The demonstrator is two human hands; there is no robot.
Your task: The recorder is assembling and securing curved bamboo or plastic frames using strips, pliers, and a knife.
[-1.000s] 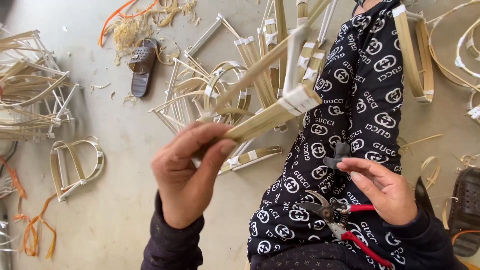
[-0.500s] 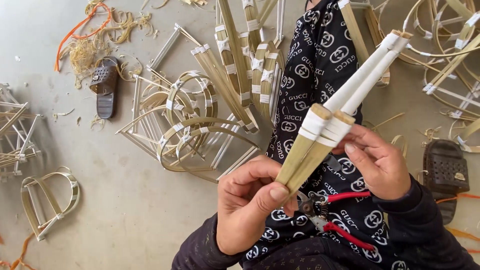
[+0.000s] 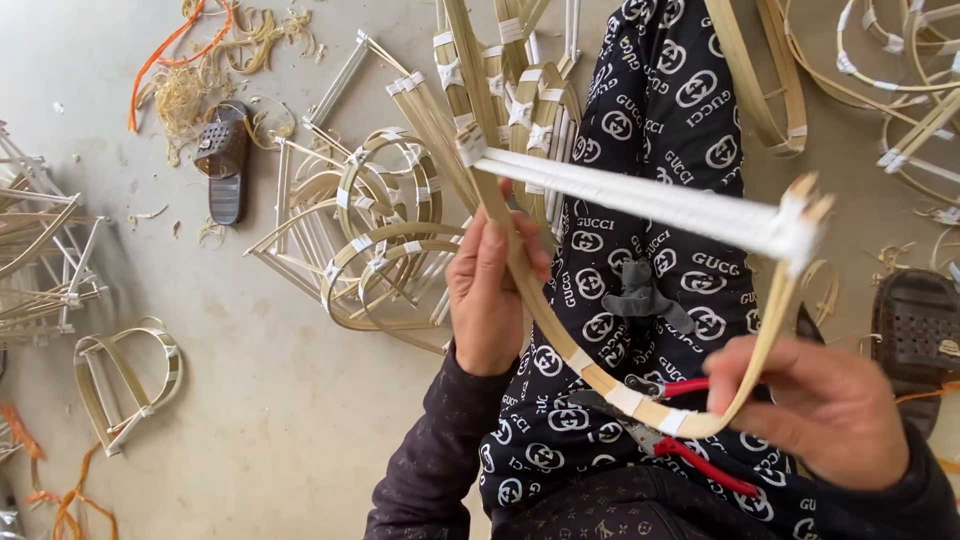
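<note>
My left hand (image 3: pixel 492 296) grips the left side of a bent bamboo-strip frame (image 3: pixel 600 375), a curved loop closed by a straight bar wrapped in white tape (image 3: pixel 640 198). My right hand (image 3: pixel 825 412) holds the loop's lower right curve, fingers closed over the strip. White tape bands bind the strips at several spots. Under the frame, on my lap, lie red-handled pliers (image 3: pixel 690 450). My legs wear black cloth with a white pattern (image 3: pixel 660 100).
A pile of finished bamboo frames (image 3: pixel 400 230) lies on the concrete floor ahead. More frames sit at the left (image 3: pixel 125 375) and upper right (image 3: pixel 880 80). A brown sandal (image 3: pixel 222 160) lies at upper left, another sandal (image 3: pixel 915 335) at right. Orange cord and shavings (image 3: pixel 190 70) are scattered about.
The frame was held as a flattened bundle in my left hand, then taken in both hands; now it is spread open into a loop in front of me.
</note>
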